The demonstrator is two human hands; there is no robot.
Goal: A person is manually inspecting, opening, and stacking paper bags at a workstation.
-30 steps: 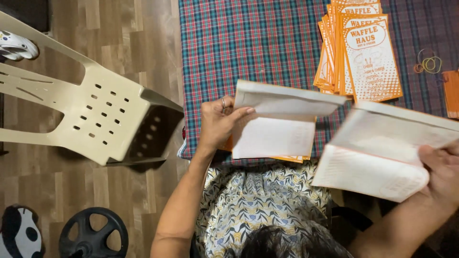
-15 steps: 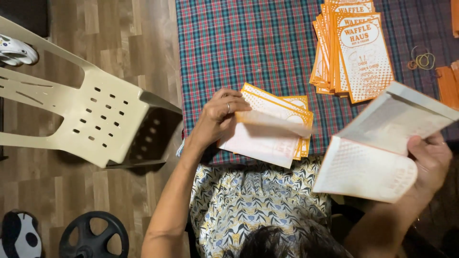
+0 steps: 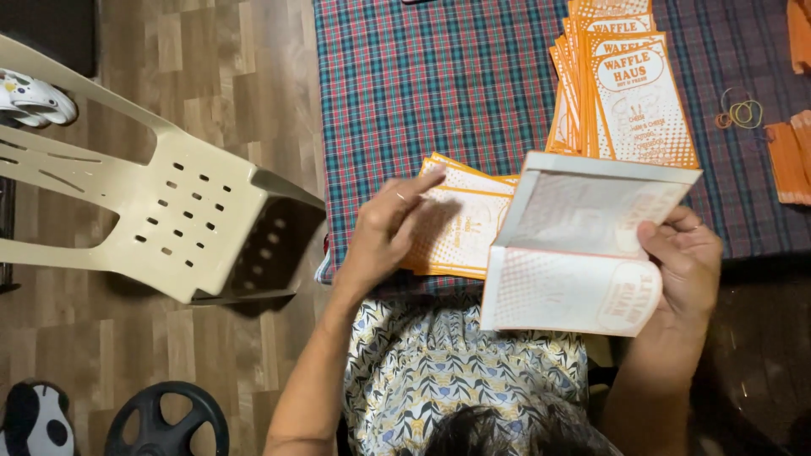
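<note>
Far left on the wood floor: a white clog (image 3: pixel 32 100) at the frame edge, below it a black-and-white shoe (image 3: pixel 32 420) and a dark round wheel-like thing (image 3: pixel 166 420)

Next, a cream plastic chair (image 3: pixel 160 215) tipped on its side, perforated seat facing up toward the camera, just beside the corner of the table

Then the plaid tablecloth (image 3: pixel 431 76), blue, green and red, covering the table from its left edge rightward

Left hand (image 3: pixel 384 232) flat and loose, fingers spread, nothing clamped; fingertips resting on top of a small stack of orange-and-white paper bags (image 3: pixel 463 221) lying at the near edge of the cloth, just above the lap in the patterned garment (image 3: pixel 448 367)

Further right, an opened white paper bag (image 3: pixel 583 245) held up off the table, over the near table edge and the lap, folded flap raised, faint orange print showing through; just beside the small stack and overlapping the bottom of the fanned pile behind it

Right hand (image 3: pixel 683 257) closed on that bag's right edge, thumb in front, fingers behind

Behind, a fanned pile of orange printed bags (image 3: pixel 625 93) flat on the cloth, well up the table

Rightmost: a few rubber bands (image 3: pixel 740 111) on the cloth, and a further orange bundle (image 3: pixel 790 160) cut off by the frame edge
</note>
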